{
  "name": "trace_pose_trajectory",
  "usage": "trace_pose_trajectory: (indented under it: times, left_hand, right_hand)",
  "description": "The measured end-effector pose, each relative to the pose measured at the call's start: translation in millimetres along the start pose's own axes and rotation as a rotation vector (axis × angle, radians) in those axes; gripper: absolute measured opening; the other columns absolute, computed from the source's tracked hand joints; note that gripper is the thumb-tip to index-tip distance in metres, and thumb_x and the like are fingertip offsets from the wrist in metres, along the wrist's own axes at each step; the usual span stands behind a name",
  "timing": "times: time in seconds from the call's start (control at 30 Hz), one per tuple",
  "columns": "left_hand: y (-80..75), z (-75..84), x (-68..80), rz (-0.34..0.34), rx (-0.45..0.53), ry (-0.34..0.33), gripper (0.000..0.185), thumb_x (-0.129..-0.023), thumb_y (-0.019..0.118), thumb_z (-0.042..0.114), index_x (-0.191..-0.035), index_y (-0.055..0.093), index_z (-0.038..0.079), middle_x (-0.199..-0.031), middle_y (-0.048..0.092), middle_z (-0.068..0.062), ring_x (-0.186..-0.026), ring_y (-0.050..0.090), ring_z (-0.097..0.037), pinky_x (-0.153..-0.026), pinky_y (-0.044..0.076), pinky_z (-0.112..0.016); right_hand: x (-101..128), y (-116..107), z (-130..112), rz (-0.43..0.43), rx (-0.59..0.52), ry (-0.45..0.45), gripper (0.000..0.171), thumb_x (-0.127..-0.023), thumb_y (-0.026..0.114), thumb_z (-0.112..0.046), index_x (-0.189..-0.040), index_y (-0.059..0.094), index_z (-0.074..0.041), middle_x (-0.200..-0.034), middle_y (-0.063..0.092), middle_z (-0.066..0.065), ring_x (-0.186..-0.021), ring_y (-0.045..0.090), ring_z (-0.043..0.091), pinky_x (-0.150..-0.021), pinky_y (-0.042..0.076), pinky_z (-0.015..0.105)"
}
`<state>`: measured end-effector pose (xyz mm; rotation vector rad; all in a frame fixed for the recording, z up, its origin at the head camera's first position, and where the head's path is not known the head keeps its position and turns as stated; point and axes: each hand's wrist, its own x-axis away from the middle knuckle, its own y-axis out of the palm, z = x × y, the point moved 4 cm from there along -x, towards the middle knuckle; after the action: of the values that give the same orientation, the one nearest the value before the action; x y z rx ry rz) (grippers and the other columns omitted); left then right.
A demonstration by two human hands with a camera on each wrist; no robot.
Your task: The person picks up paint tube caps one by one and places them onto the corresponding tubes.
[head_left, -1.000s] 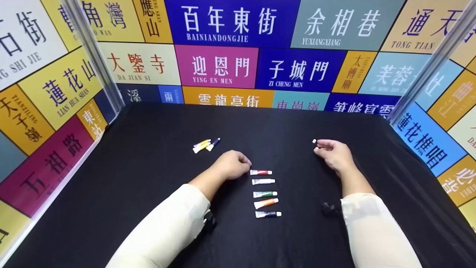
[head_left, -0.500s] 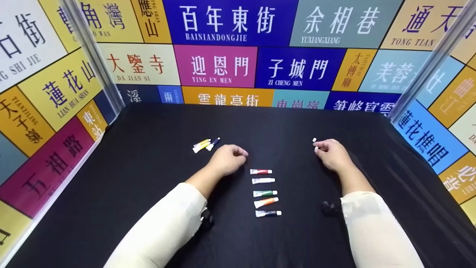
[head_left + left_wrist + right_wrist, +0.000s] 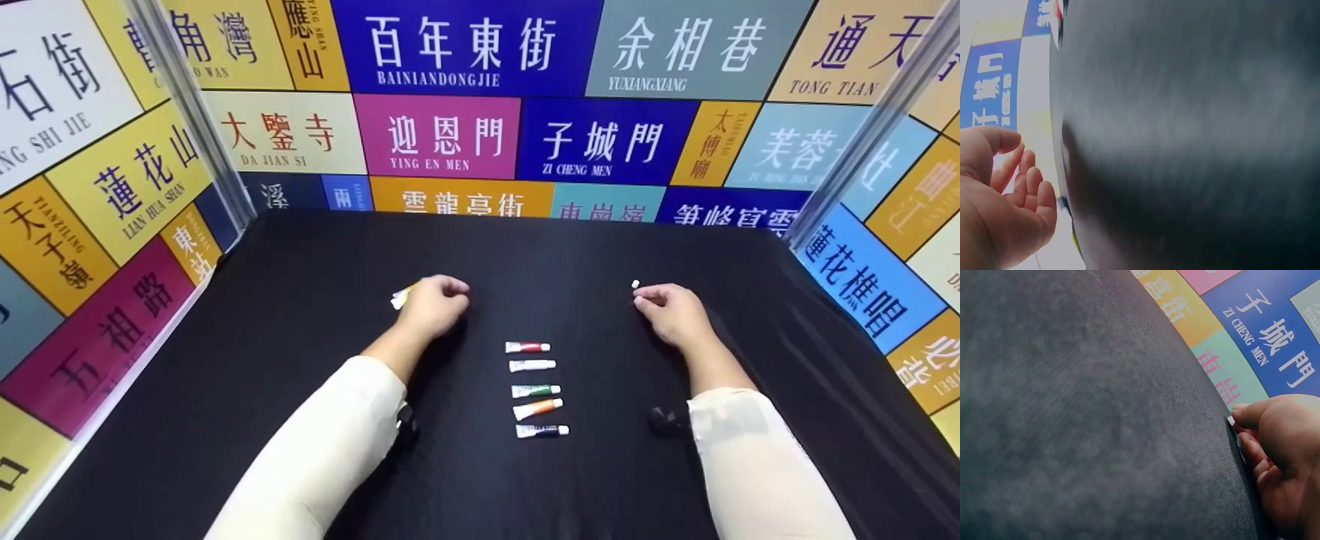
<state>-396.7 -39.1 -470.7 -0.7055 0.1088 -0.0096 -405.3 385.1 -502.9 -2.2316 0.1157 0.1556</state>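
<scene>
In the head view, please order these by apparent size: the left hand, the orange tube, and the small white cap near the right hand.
1. left hand
2. orange tube
3. small white cap, by the right hand

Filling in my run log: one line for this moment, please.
left hand: over yellow tube | right hand: pinching white cap | five tubes lined up between

My left hand point(image 3: 431, 306) rests over the yellow tube point(image 3: 403, 297) on the black cloth point(image 3: 300, 390). My right hand point(image 3: 670, 313) pinches a small white tube point(image 3: 636, 286). Between them lies a column of five tubes point(image 3: 535, 390).
</scene>
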Motion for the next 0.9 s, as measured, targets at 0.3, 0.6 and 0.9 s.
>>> trace_pose_trajectory:
  times: [0.3, 0.6, 0.9]
  left_hand:
    - [-30.1, -31.0, -16.9, 0.116, -0.009, -0.07, 0.031, -0.092, 0.069, 0.016, -0.121, 0.08, 0.011, -0.115, 0.081, -0.008, -0.111, 0.073, -0.026, -0.104, 0.055, -0.04]
    - [-46.6, -55.6, -21.3, 0.159, -0.005, -0.134, 0.033, -0.09, 0.071, 0.02, -0.121, 0.08, 0.011, -0.121, 0.081, -0.009, -0.117, 0.072, -0.029, -0.107, 0.053, -0.042]
    - [-55.2, -69.7, -16.7, 0.124, -0.041, -0.206, 0.026, -0.09, 0.075, 0.024, -0.111, 0.083, 0.012, -0.12, 0.081, -0.009, -0.117, 0.07, -0.031, -0.108, 0.052, -0.042]
  right_hand:
    - [1, 0, 0, 0.01, -0.014, -0.024, 0.03, -0.106, 0.065, -0.024, -0.126, 0.077, -0.006, -0.132, 0.072, 0.025, -0.125, 0.066, 0.041, -0.113, 0.047, 0.056]
    - [1, 1, -2, 0.009, -0.025, -0.032, 0.03, -0.105, 0.065, -0.022, -0.127, 0.076, -0.004, -0.132, 0.072, 0.026, -0.125, 0.066, 0.041, -0.113, 0.047, 0.057]
    - [2, -1, -1, 0.003, -0.036, -0.012, 0.031, -0.106, 0.066, -0.024, -0.127, 0.077, -0.005, -0.134, 0.071, 0.025, -0.124, 0.066, 0.04, -0.112, 0.047, 0.057]
